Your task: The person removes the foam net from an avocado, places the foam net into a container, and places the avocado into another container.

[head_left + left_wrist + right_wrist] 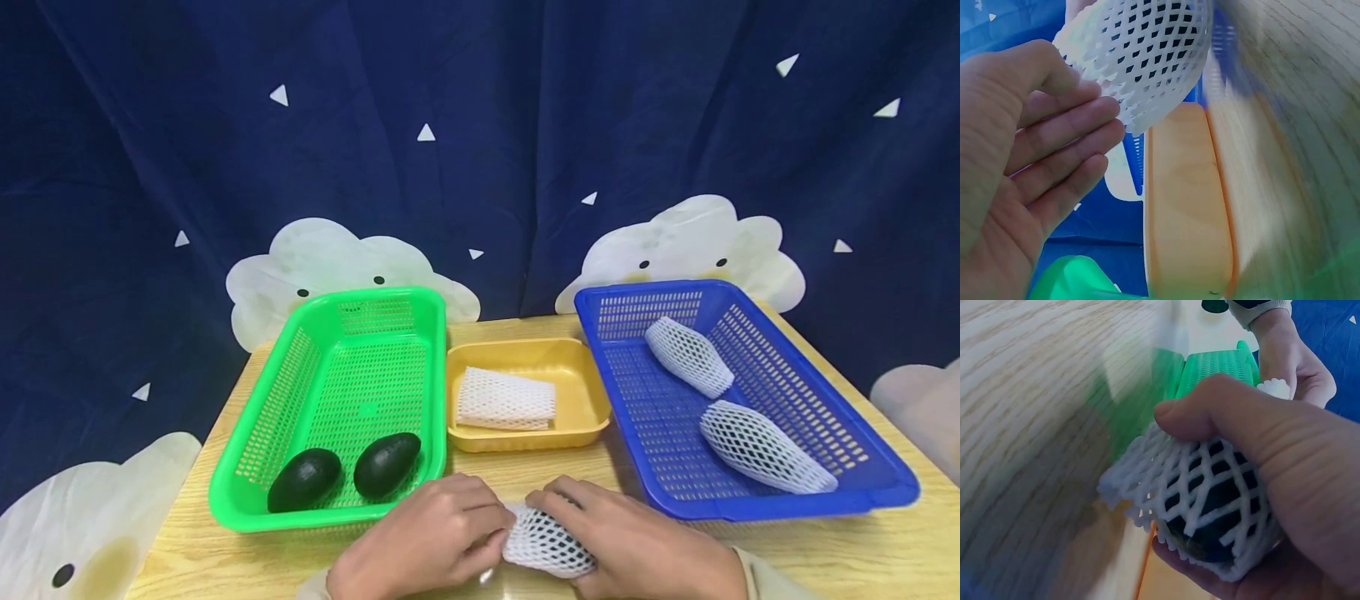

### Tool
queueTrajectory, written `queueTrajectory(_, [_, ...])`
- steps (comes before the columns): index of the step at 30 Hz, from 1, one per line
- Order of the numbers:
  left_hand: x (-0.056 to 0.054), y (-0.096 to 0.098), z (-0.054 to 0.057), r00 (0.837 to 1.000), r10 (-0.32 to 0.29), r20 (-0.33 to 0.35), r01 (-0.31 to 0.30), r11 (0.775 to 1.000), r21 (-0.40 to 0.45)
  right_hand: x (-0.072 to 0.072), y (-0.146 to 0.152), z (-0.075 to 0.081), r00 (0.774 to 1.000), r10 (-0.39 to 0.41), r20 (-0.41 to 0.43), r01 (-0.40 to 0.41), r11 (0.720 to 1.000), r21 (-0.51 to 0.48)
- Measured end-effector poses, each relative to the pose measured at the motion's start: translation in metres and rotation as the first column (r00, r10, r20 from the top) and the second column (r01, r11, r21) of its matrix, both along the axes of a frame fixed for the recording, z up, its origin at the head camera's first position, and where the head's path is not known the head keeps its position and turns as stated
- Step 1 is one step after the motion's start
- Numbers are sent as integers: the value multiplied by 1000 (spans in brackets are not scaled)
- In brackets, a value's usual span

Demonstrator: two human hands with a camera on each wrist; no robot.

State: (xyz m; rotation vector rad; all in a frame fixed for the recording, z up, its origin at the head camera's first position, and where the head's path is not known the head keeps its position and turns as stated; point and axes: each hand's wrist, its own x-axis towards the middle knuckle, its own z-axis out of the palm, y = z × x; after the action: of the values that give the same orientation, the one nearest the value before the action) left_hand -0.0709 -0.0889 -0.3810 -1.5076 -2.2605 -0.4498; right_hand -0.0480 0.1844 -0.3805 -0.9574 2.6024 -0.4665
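A dark avocado in a white foam net sleeve (pixel 546 542) is held above the front of the table. My right hand (pixel 633 537) grips it, with the thumb lying over the mesh in the right wrist view and the dark skin showing through the holes of the foam net (pixel 1175 472). My left hand (pixel 435 533) pinches the other end of the net between thumb and fingers. The left wrist view shows that hand (pixel 1041 137) at the edge of the foam net (pixel 1147 69).
A green basket (pixel 255 417) at left holds two bare avocados (pixel 387 465). In the middle, a yellow tray (pixel 581 379) contains flat white foam nets (pixel 506 398). The blue basket (pixel 637 417) at right has two netted avocados (pixel 765 448). Behind hangs a dark blue curtain (pixel 495 167).
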Motion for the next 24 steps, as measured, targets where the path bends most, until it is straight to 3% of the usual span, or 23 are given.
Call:
queueTrajectory(13, [0,-1,0,1000,-9,11,9,1000,-6,-6,1,-10,999,16,41,-14,999,-29])
queueTrajectory(18, [1,0,-1,998,10,62,-9,1000,-19,-8,0,-13,999,10,39,-8,999,-32])
queueTrajectory(24, [1,1,-3,993,-20,118,21,1000,-8,-11,-2,-17,999,1,47,0,1000,-26])
